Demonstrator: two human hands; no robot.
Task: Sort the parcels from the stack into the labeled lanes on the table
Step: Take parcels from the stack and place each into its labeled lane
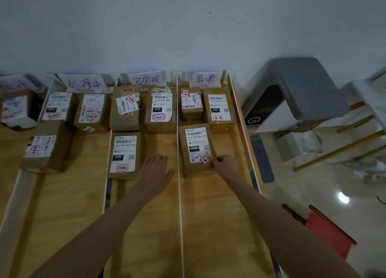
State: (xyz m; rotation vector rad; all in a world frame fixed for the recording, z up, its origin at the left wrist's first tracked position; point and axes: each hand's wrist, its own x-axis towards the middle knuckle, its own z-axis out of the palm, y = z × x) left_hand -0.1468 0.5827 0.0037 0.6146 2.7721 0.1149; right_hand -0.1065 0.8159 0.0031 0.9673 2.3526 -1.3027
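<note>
Here the right hand [222,164] pinches the near corner of the parcel [196,150] lying in the rightmost lane of the desk [219,215], the left hand [155,171] hovering open — best nudge it squarely behind the two ahead.

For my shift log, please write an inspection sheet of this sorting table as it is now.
Surface: wooden table, split into lanes by white strips, with handwritten paper signs at the far end.
Job's things: brown parcels lie in every lane; three in the rightmost lane, three in the next. No stack in view.
Clutter: nothing seen.
Hands: right hand pinches the near right corner of the nearest parcel in the rightmost lane; left hand is open, flat over the table.
Cables: a dark cable on the floor at the right edge.
Surroundings: pale wall, grey machine, red object on the floor.
</note>
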